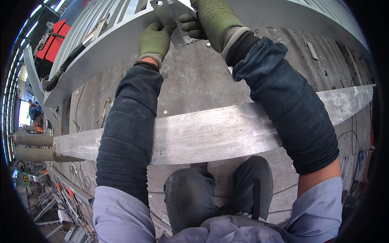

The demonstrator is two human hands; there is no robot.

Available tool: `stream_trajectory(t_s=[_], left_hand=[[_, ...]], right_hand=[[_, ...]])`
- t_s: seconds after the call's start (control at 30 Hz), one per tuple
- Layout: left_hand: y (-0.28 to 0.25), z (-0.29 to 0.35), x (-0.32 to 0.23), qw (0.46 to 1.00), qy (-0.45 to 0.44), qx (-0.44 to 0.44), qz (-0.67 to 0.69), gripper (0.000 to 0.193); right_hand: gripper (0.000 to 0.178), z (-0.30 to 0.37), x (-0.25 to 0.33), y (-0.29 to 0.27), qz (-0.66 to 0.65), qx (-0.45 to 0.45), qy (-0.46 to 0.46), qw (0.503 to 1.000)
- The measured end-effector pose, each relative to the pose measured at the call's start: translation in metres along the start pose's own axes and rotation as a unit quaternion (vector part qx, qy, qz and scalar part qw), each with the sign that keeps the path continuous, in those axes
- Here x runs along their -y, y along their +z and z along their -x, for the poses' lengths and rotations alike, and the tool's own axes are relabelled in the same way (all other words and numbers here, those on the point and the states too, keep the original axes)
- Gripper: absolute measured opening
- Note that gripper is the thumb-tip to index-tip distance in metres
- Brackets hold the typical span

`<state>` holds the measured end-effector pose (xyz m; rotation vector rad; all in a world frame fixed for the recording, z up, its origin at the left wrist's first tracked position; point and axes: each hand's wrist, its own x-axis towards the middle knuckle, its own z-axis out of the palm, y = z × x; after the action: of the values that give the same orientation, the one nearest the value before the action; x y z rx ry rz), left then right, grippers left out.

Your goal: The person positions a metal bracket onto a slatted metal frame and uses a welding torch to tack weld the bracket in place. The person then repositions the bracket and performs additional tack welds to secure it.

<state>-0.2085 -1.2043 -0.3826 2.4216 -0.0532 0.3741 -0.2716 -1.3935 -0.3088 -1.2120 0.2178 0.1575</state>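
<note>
Both my hands wear green work gloves and reach to the far edge of the view. My left hand (155, 39) is closed, its fingertips pinching the edge of a flat grey metal bracket (166, 15) with a round hole near its top. The bracket stands against the side of a large grey slatted metal frame (109, 48). Just right of it, my right hand (212, 20) has its fingers curled toward the bracket. Its upper part runs out of the picture, so what it grips is hidden.
A long bare metal plate (210, 131) lies crosswise under my forearms, in front of my knees. Two round bars (34, 146) meet its left end. A yellowish clamp-like piece (104, 108) and small scraps lie on the grey worktop (194, 85). Scrap metal (52, 202) clutters the lower left.
</note>
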Motion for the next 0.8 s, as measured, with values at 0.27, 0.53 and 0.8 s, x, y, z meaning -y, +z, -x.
stream_trajectory(t_s=[0.27, 0.53, 0.8], left_hand=[[-0.005, 0.0, -0.009, 0.999, -0.03, 0.001, -0.016, 0.062], [0.008, 0.009, -0.016, 0.993, -0.11, 0.002, -0.03, 0.064], [0.009, 0.034, -0.048, 0.902, -0.252, 0.032, 0.35, 0.038]], right_hand=[[0.046, -0.015, 0.015, -0.027, 0.11, -0.057, -0.18, 0.976], [0.055, -0.056, 0.072, -0.068, 0.427, -0.219, -0.397, 0.783], [0.055, -0.093, 0.076, -0.067, 0.581, -0.17, -0.182, 0.775]])
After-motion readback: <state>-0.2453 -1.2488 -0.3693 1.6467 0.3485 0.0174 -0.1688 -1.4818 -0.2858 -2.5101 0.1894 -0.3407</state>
